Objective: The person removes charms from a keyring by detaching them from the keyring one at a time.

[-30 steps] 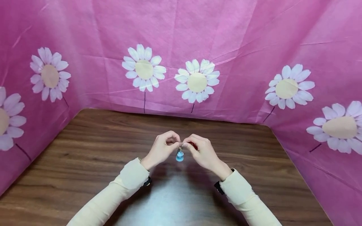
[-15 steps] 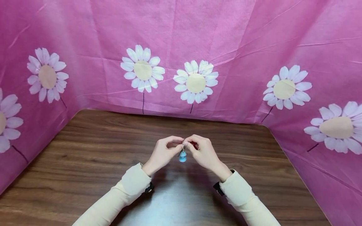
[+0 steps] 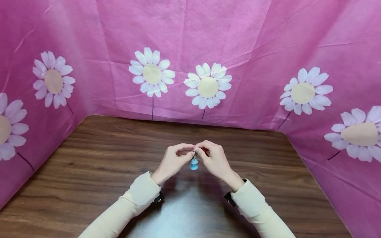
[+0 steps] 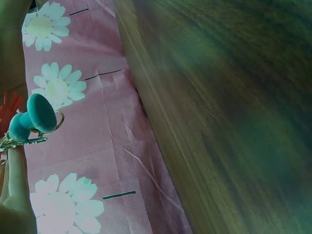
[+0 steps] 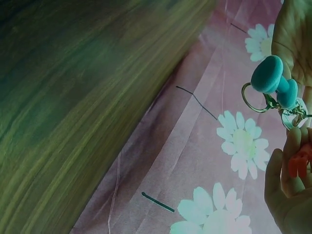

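A keychain with a light blue, spool-shaped charm (image 3: pixel 194 164) hangs between the two hands above the table. My left hand (image 3: pixel 170 162) pinches its metal fittings from the left, thumb and fingertips meeting close to those of the other hand. From the right, my right hand (image 3: pixel 216 162) also pinches the fittings. A small red piece (image 5: pixel 301 163) sits within the right hand's curled fingers; its kind is unclear. The right wrist view shows a gold-coloured ring (image 5: pixel 251 103) beside the charm and more metal parts at the fingertips, partly hidden.
A brown wood-grain table (image 3: pixel 113 148) lies beneath the hands. Pink cloth (image 3: pixel 253 29) printed with white daisies stands along its back and both sides. Light sleeves with dark bands at the wrists cover both arms.
My left hand has shifted slightly right and down, with its fingers closer to the right hand's. The blue charm has moved a little to the right. My right hand has hardly moved.
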Demonstrator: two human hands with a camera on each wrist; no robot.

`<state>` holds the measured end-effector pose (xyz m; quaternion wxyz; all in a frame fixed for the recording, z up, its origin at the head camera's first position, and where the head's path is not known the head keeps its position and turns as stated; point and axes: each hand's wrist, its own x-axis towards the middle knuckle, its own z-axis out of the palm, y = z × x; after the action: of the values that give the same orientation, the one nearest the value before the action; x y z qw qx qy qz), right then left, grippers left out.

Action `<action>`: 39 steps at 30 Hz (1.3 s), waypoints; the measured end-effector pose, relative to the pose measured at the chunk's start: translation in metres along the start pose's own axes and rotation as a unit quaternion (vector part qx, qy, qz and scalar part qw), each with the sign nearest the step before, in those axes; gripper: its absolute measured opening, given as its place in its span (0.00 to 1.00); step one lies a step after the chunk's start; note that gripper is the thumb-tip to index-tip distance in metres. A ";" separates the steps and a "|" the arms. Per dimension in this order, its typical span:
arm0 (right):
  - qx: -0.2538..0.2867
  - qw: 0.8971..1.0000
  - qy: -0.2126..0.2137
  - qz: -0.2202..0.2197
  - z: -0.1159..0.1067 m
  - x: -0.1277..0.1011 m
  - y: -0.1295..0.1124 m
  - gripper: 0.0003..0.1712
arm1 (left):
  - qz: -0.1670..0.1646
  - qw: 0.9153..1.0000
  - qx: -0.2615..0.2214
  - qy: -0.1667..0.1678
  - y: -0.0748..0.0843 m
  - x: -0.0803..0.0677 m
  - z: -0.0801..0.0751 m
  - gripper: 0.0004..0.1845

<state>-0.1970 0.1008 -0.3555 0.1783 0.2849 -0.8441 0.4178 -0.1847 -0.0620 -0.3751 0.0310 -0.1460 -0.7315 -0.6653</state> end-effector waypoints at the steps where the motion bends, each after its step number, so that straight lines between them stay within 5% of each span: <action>1: 0.000 1.000 0.000 0.001 0.000 0.000 0.000 0.03 | 0.001 1.000 -0.001 0.001 0.000 0.000 0.000 0.13; 12: -0.003 1.000 0.030 -0.008 0.000 -0.002 0.000 0.03 | 0.011 1.000 -0.006 0.006 0.003 0.002 0.004 0.13; 19: -0.002 0.999 0.031 -0.009 0.000 -0.003 -0.003 0.03 | 0.085 0.995 0.041 0.026 0.005 0.002 0.006 0.13; 22: -0.017 1.000 0.017 -0.010 -0.002 -0.004 -0.002 0.03 | 0.145 0.985 0.093 0.032 -0.001 0.004 0.006 0.13; 25: -0.088 0.995 0.005 -0.044 -0.004 -0.003 -0.003 0.02 | 0.209 0.965 0.155 0.037 -0.004 0.006 0.005 0.13; 31: -0.266 0.953 0.020 -0.142 -0.009 -0.003 -0.012 0.02 | 0.300 0.914 0.266 0.061 -0.007 0.006 0.003 0.12; 34: -0.263 0.957 0.020 -0.121 -0.008 -0.004 -0.016 0.02 | 0.307 0.905 0.287 0.063 -0.006 0.006 0.004 0.10; 39: -0.227 0.972 0.015 -0.064 -0.005 -0.008 -0.021 0.02 | 0.306 0.904 0.290 0.070 -0.006 0.005 0.004 0.09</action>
<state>-0.1777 0.0970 -0.3444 0.2768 0.2843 -0.8941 0.2075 -0.1906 -0.0571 -0.3801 0.3251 -0.2998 -0.8074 -0.3906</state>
